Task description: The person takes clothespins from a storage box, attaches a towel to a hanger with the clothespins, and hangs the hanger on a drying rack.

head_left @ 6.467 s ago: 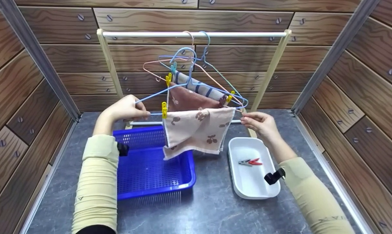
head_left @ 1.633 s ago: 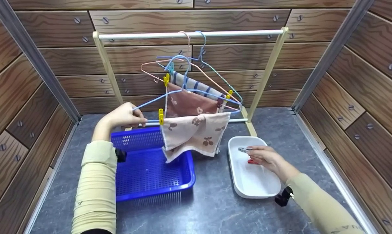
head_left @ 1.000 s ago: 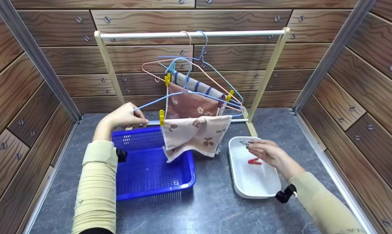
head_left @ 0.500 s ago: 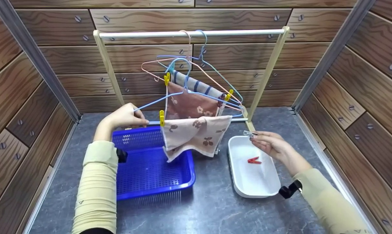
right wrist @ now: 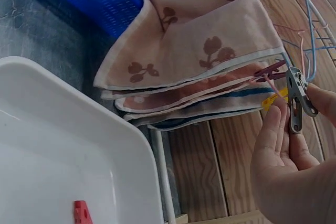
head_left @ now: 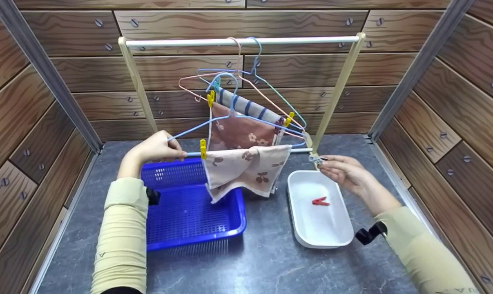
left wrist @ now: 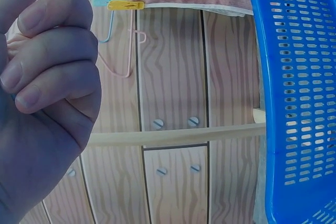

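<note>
My left hand grips the left corner of a blue hanger and holds it out in front of the rack. A pale pink cloth with a brown cherry-like print is draped over the hanger's lower bar, its left top corner pinned by a yellow clothespin. No clothespin shows at the cloth's right top corner. Between thumb and fingers my right hand pinches a grey clothespin, just right of the cloth and above the white tray's far edge. In the left wrist view, curled fingers hide most of the grip.
Behind, a drying rack bears a pink hanger with a brown flowered cloth and a blue-green hanger with a striped cloth. A blue basket stands below at left. The white tray holds a red clothespin.
My right hand left the hanger's right end, took the grey clothespin from the tray and lifted it up towards the rack. The left hand keeps its grip, with the hanger slightly lower.
</note>
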`<move>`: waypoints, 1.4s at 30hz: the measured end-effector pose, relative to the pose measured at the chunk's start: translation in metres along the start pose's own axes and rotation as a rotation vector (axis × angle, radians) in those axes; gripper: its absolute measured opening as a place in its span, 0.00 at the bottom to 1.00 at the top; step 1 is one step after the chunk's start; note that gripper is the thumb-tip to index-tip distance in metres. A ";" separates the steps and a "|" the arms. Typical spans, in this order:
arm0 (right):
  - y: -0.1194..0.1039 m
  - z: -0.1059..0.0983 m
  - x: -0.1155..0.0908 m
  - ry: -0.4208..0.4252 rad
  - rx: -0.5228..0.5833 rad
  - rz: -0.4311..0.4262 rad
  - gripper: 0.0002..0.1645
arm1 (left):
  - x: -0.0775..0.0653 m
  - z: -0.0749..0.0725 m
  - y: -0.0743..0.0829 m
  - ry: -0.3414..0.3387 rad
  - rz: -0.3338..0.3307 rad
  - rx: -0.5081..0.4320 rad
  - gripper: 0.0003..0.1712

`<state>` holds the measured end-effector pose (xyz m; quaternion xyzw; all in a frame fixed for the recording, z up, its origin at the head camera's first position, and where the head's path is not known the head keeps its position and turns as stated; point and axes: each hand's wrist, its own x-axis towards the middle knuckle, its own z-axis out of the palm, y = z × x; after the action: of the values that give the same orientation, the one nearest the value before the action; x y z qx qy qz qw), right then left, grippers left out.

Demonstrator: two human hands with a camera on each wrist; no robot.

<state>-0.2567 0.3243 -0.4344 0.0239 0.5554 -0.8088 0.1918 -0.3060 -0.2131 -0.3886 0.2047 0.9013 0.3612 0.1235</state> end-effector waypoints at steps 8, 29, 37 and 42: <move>-0.012 0.011 -0.002 -0.012 -0.017 -0.029 0.15 | 0.001 0.001 -0.001 -0.004 0.011 -0.003 0.14; -0.024 0.042 0.004 0.062 -0.330 -0.231 0.19 | 0.000 0.004 -0.003 -0.006 0.024 -0.006 0.13; -0.027 0.050 0.013 0.176 -0.694 -0.359 0.14 | 0.000 0.006 -0.003 -0.010 0.023 -0.002 0.12; -0.027 0.056 0.016 0.202 -0.817 -0.425 0.23 | 0.000 0.008 -0.003 -0.011 0.028 -0.003 0.13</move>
<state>-0.2705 0.2775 -0.3929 -0.0894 0.8365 -0.5391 -0.0393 -0.3035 -0.2102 -0.3962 0.2190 0.8971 0.3631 0.1238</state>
